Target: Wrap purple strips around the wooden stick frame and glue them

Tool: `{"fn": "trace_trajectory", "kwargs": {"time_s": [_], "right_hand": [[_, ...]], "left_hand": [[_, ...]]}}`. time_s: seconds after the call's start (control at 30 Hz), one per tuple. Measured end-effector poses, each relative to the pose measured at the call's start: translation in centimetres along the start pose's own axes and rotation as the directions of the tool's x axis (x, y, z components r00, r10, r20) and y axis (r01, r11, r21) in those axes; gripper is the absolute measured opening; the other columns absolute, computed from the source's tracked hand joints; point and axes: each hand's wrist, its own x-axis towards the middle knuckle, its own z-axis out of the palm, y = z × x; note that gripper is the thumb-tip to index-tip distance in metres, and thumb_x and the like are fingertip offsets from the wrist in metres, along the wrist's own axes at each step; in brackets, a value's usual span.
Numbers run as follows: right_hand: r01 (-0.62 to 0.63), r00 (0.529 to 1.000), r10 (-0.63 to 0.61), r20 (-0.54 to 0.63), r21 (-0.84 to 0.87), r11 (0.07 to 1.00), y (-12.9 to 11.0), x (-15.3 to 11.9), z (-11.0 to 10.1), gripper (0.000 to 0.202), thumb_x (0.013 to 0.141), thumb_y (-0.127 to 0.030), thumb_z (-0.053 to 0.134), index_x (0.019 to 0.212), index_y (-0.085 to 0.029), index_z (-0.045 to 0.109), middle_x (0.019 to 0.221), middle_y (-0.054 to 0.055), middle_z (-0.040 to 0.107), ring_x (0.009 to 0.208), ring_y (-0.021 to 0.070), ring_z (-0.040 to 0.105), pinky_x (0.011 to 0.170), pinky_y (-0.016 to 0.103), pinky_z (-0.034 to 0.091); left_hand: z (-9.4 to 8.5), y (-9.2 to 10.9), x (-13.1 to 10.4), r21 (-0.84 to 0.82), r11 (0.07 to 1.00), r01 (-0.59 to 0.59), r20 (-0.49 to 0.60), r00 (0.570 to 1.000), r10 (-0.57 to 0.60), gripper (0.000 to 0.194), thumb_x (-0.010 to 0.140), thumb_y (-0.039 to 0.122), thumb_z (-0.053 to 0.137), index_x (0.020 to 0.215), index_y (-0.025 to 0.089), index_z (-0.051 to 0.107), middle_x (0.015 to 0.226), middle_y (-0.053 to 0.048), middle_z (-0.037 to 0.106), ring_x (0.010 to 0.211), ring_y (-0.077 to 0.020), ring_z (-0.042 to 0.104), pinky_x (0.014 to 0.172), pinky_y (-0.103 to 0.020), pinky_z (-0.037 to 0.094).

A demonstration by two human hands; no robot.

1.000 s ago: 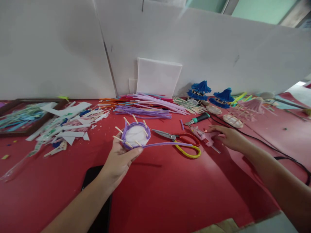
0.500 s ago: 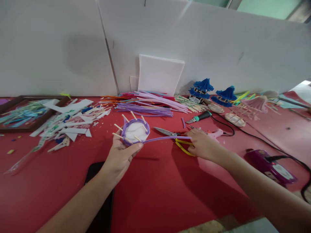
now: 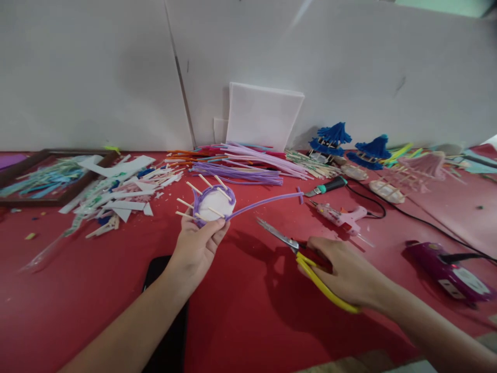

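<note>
My left hand (image 3: 198,243) is closed on a small round white piece (image 3: 213,204) rimmed with purple pipe cleaner, with several short wooden sticks around its edge. One long purple strand (image 3: 264,199) trails from its right side toward a short purple scrap. My right hand (image 3: 341,267) is wrapped round the yellow handles of the scissors (image 3: 289,241), whose blades point up and left, below the strand. The blades do not touch the strand. A pink glue gun (image 3: 341,217) lies just beyond my right hand.
Pipe cleaners (image 3: 238,173) lie before propped white sheets (image 3: 264,114). Scraps (image 3: 128,194) and a frame (image 3: 64,199) are at left. A green-black cutter (image 3: 332,185), blue-roofed models (image 3: 330,142), a purple power box (image 3: 446,274) and its cable are right. A dark phone (image 3: 166,316) lies below my left arm.
My right hand has let go of the purple strand, moved nearer, and lifted the scissors by their handles. The strand now rises to the right. The view has shifted slightly.
</note>
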Motion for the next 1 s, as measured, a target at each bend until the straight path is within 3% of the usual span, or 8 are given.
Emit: {"fn": "trace_trajectory", "kwargs": {"time_s": [0.17,0.3,0.6,0.83,1.0], "right_hand": [[0.035,0.995,-0.058,0.081,0.258,0.965,-2.5,-1.4,0.1,0.027,0.086,-0.041,0.051,0.07,-0.019,0.046,0.065,0.0,0.057,0.056,0.0129,0.048,0.05,0.024,0.028],[0.013,0.995,-0.046,0.088,0.342,0.94,-3.9,-1.6,0.7,0.028,0.087,-0.041,0.051,0.069,-0.02,0.043,0.062,-0.003,0.052,0.055,0.0111,0.044,0.049,0.023,0.027],[0.011,0.995,-0.045,0.085,0.356,0.934,-5.0,-1.1,1.7,0.029,0.086,-0.043,0.051,0.07,-0.02,0.044,0.064,-0.002,0.055,0.054,0.011,0.044,0.049,0.023,0.027],[0.022,0.999,-0.028,0.016,0.274,0.961,-5.7,-0.9,1.8,0.033,0.085,-0.049,0.05,0.071,-0.02,0.044,0.062,0.0,0.057,0.053,0.0125,0.046,0.049,0.024,0.026],[0.033,0.999,-0.024,-0.047,0.207,0.978,-5.8,-1.1,2.0,0.029,0.084,-0.045,0.05,0.07,-0.021,0.041,0.062,0.0,0.056,0.05,0.0128,0.046,0.048,0.024,0.024]], "left_hand": [[0.1,0.0,-0.1,-0.001,1.0,-0.026,-0.003,1.0,0.026,0.059,0.063,-0.005,0.067,0.107,0.027,0.045,0.088,0.005,0.069,0.072,-0.0082,0.067,0.071,-0.021,0.055],[0.0,-0.1,-0.2,-0.038,0.998,-0.049,0.007,0.999,0.05,0.067,0.063,-0.005,0.067,0.113,0.031,0.043,0.1,0.005,0.069,0.076,-0.0084,0.067,0.073,-0.021,0.054],[0.1,0.0,-0.3,-0.055,0.997,-0.054,0.025,0.998,0.055,0.068,0.063,-0.005,0.067,0.115,0.031,0.044,0.101,0.005,0.069,0.076,-0.0076,0.067,0.073,-0.019,0.055],[0.2,0.0,-0.3,-0.07,0.996,-0.049,0.028,0.998,0.052,0.061,0.063,-0.005,0.067,0.111,0.029,0.048,0.087,0.006,0.07,0.07,-0.0066,0.067,0.066,-0.016,0.055],[0.1,0.0,-0.3,-0.06,0.996,-0.071,0.024,0.997,0.072,0.053,0.063,-0.004,0.068,0.103,0.027,0.051,0.083,0.007,0.07,0.07,-0.0065,0.067,0.067,-0.015,0.055]]}}
